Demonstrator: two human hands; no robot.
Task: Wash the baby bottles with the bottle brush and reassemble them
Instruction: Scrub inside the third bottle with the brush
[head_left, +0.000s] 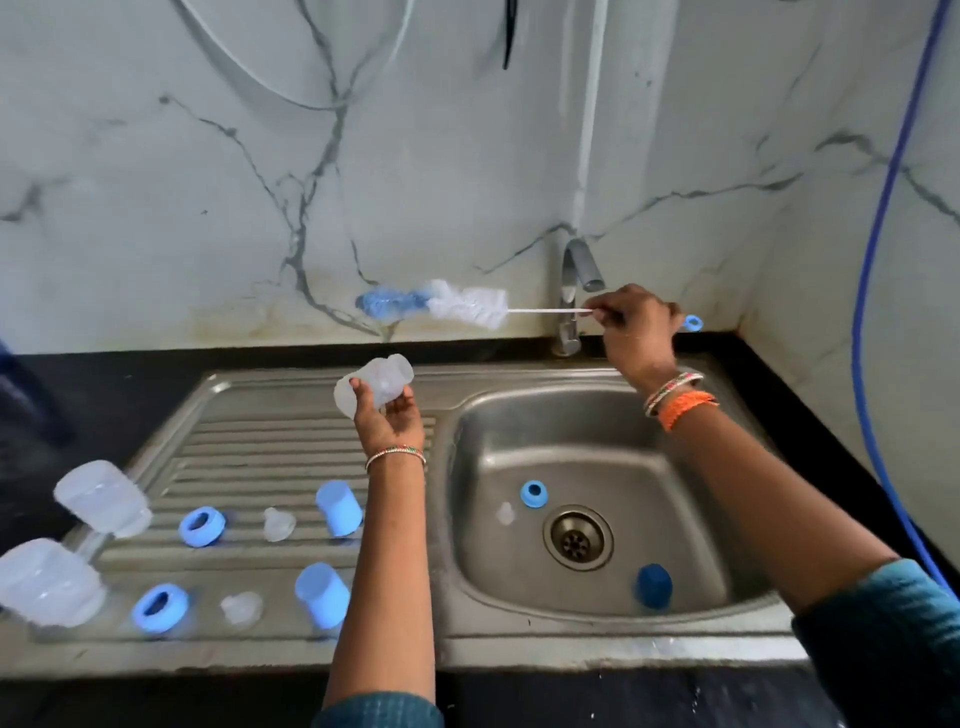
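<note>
Head view: the left hand (387, 415) is gripping a clear bottle (374, 385) above the drainboard (249, 441), its long axis tilted, mouth pointing upper right. It looks light, rigid and likely slippery; hold the body. The right hand (636, 327) is pinching the bottle brush (447, 305) by its handle, bristles pointing left.

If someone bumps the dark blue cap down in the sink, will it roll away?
The dark blue cap looks round-sided, so a bump would probably send it rolling. The sink floor seems to dip toward the drain, so it would likely drift that way. It looks like small plastic, probably light, and perhaps slippery if wet.
</note>
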